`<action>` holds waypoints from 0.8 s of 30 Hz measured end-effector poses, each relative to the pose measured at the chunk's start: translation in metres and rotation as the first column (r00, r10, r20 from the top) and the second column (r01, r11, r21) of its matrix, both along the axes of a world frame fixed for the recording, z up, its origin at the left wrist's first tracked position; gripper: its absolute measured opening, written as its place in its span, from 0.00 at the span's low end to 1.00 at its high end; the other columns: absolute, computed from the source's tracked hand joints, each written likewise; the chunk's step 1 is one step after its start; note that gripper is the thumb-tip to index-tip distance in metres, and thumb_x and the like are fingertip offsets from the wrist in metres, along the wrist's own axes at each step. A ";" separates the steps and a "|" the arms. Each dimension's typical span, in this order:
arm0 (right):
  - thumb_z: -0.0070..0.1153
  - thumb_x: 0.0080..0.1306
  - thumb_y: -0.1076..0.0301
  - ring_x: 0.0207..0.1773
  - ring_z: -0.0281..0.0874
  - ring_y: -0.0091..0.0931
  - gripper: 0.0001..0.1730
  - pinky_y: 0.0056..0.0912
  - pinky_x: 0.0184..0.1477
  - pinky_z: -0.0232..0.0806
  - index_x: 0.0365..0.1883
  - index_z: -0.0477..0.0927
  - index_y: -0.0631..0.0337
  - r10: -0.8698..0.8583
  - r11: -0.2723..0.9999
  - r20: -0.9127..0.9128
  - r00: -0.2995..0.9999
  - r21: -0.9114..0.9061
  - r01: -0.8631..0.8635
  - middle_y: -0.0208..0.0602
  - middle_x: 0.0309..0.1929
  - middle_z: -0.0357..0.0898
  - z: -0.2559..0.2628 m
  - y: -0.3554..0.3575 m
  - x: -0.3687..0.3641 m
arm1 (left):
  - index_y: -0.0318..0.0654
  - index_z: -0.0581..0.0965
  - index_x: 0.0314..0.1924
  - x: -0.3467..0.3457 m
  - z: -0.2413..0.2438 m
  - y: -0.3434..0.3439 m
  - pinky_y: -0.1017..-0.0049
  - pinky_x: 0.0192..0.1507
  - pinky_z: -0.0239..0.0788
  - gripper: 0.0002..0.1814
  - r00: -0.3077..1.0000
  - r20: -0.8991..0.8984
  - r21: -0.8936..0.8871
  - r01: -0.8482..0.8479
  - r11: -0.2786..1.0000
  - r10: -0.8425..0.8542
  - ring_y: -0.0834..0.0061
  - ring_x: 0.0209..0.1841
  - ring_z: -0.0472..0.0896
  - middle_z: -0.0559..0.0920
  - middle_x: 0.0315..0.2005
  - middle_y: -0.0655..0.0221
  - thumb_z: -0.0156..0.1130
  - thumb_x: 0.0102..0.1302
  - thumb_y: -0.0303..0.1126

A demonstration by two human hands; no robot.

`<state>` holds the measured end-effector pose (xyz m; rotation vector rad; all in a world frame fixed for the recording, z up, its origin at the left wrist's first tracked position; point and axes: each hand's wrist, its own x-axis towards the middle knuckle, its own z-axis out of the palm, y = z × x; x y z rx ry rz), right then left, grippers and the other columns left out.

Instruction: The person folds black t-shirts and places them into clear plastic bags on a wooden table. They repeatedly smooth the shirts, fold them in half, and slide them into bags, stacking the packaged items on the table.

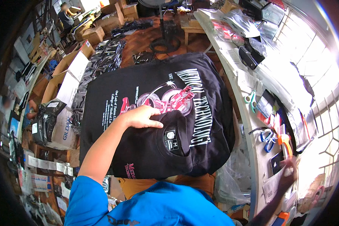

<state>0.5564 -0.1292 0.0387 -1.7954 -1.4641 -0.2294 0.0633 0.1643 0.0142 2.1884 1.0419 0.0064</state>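
Observation:
A black printed T-shirt [155, 82] lies spread in front of me, with white lettering and a pink microscope design. Over its near part is another fold of black shirt, its collar [173, 141] showing a size tag. My left hand [144, 117] rests on the black cloth just beyond the collar, fingers apart and thumb towards the collar. At the right, over the white table, my right hand [289, 169] is dark and blurred. It is beside an orange-handled tool [284, 142], possibly a tape dispenser; whether the hand touches it is unclear.
The white table [255, 158] at the right bears green-handled scissors [251, 101], blue-handled scissors [268, 141], a phone [276, 163] and papers. Open cardboard boxes [70, 67] and black plastic packages [101, 62] stand at the left. A standing fan [161, 25] is beyond. Another person [65, 18] is far left.

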 end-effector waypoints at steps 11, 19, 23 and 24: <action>0.63 0.62 0.68 0.40 0.82 0.30 0.14 0.32 0.44 0.73 0.41 0.81 0.68 -0.618 0.774 -0.116 0.777 -0.258 0.578 0.42 0.39 0.83 -0.096 -0.113 0.320 | 0.31 0.70 0.62 -0.162 0.153 -0.082 0.72 0.58 0.66 0.33 0.647 0.488 0.121 -0.715 0.689 0.586 0.73 0.53 0.75 0.77 0.54 0.66 0.68 0.56 0.30; 0.62 0.64 0.70 0.46 0.80 0.29 0.12 0.30 0.48 0.73 0.43 0.79 0.68 -0.701 0.639 -0.005 0.713 -0.447 0.626 0.45 0.46 0.81 -0.083 -0.070 0.311 | 0.33 0.78 0.47 -0.171 0.146 -0.129 0.64 0.63 0.61 0.14 0.720 0.380 0.779 -0.587 0.218 0.580 0.60 0.57 0.75 0.78 0.54 0.60 0.62 0.62 0.29; 0.61 0.64 0.69 0.45 0.80 0.28 0.12 0.30 0.47 0.72 0.42 0.79 0.68 -0.593 0.730 0.082 0.801 -0.363 0.579 0.45 0.45 0.81 -0.071 -0.027 0.280 | 0.36 0.70 0.28 -0.117 0.068 -0.117 0.54 0.66 0.54 0.13 0.928 0.164 0.756 -0.336 0.562 0.335 0.50 0.67 0.65 0.69 0.63 0.55 0.67 0.54 0.31; 0.61 0.64 0.69 0.45 0.80 0.28 0.12 0.30 0.47 0.72 0.42 0.79 0.68 -0.564 0.753 0.097 0.820 -0.347 0.559 0.45 0.45 0.81 -0.068 -0.017 0.272 | 0.36 0.71 0.31 -0.104 0.041 -0.117 0.53 0.68 0.53 0.13 0.934 0.127 0.684 -0.325 0.653 0.333 0.50 0.68 0.63 0.67 0.64 0.54 0.67 0.54 0.34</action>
